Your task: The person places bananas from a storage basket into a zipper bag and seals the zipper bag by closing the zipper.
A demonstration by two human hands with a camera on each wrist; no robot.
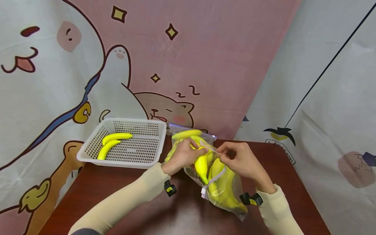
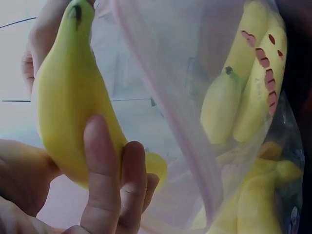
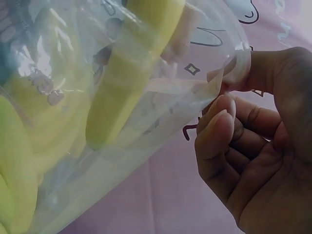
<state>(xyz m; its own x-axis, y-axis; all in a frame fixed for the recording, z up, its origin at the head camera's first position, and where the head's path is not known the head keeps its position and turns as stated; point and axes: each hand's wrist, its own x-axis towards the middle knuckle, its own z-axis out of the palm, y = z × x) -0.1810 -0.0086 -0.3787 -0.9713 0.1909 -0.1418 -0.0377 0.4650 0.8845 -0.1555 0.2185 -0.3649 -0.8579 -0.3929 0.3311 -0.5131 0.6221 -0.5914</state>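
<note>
My left hand [image 1: 186, 153] holds a yellow toy banana [image 1: 201, 166] at the mouth of a clear zip bag [image 1: 239, 189]. Fingers curl along the banana [image 2: 73, 102] in the left wrist view, beside the bag's pale zip strip [image 2: 165, 117]. With thumb and fingertips, my right hand [image 1: 239, 158] pinches the bag's rim and draws it outward; the right wrist view shows this hand [image 3: 258, 126] at the film's edge. Several bananas lie inside the front bag, and a white slider [image 1: 203, 192] sits at one end of its strip.
A second zip bag [image 1: 192, 126] with a purple strip stands behind, filled with bananas. To the left, a white perforated basket [image 1: 161, 140] contains two bananas [image 1: 117, 137]. Under everything is a dark red-brown table [image 1: 132, 195]; a printed cloth [image 1: 205, 65] hangs behind it.
</note>
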